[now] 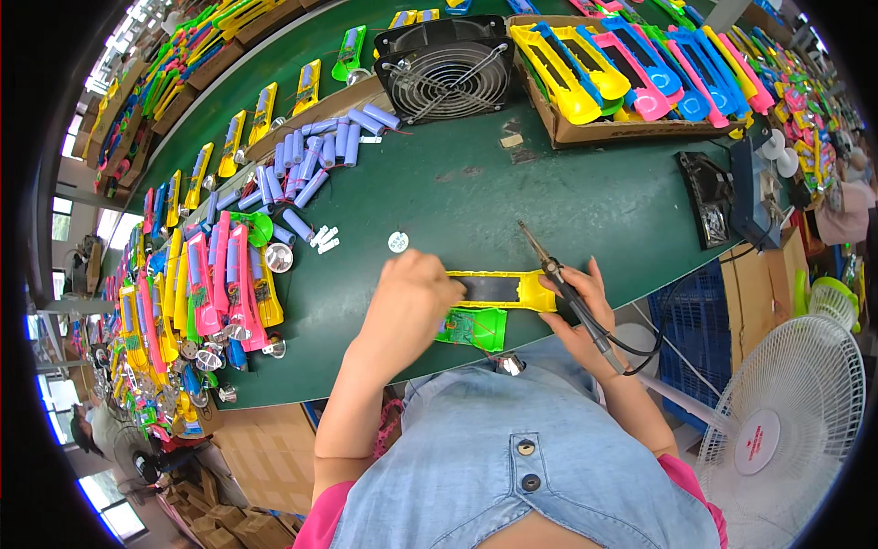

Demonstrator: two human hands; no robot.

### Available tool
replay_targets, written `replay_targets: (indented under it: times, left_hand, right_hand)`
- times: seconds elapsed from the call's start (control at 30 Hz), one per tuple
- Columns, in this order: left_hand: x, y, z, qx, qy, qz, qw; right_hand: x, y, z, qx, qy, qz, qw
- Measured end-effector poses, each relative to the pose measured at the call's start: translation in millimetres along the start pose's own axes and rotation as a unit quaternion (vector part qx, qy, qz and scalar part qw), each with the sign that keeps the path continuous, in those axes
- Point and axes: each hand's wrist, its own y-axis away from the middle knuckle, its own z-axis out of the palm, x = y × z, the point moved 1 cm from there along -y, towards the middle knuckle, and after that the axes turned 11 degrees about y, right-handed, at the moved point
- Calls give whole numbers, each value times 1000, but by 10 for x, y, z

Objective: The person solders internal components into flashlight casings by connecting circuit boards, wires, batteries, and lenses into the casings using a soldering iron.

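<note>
My right hand (585,306) is closed round a soldering iron (573,297), its metal tip pointing up and to the left. That hand's fingers also touch the wide end of a yellow plastic shell (535,291) with a dark flat panel (491,289) in it. Over the shell's left end, my left hand (416,288) is curled closed; its fingertips are hidden, so what it pinches cannot be seen. A green plastic shell with a circuit board (474,329) lies just below, close to the table's near edge. Beyond my left hand sits a small white disc (398,242).
Lilac battery cells (311,156) are heaped at the back left, beside piled coloured lamp bodies (215,284). A fan unit (445,73) and a carton of coloured shells (631,133) stand at the back. A blue device (755,197) sits right; a white fan (777,412) stands beyond the edge.
</note>
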Motion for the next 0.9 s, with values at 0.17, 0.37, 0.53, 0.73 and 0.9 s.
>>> replay_targets:
  times: [0.17,0.37,0.53,0.73,0.9]
  left_hand:
    - [396,118,50,-85,-3,115,990]
    - [187,227,346,3,89,98,991]
    - [188,137,443,140,164,58,975]
    - [144,36,523,82,47,-54,994]
    - [52,-8,466,60,110,-86,988]
  right_hand:
    - [-12,-8,12,-5,-10,-5,1000]
    - [-40,-47,10,-6,-30,-25,999]
    - [20,-148,121,-16,-41,-82,996]
    - [-12,-254,17,52,42,-189,980]
    - [-46,-320,-322,28,-27,-122,992]
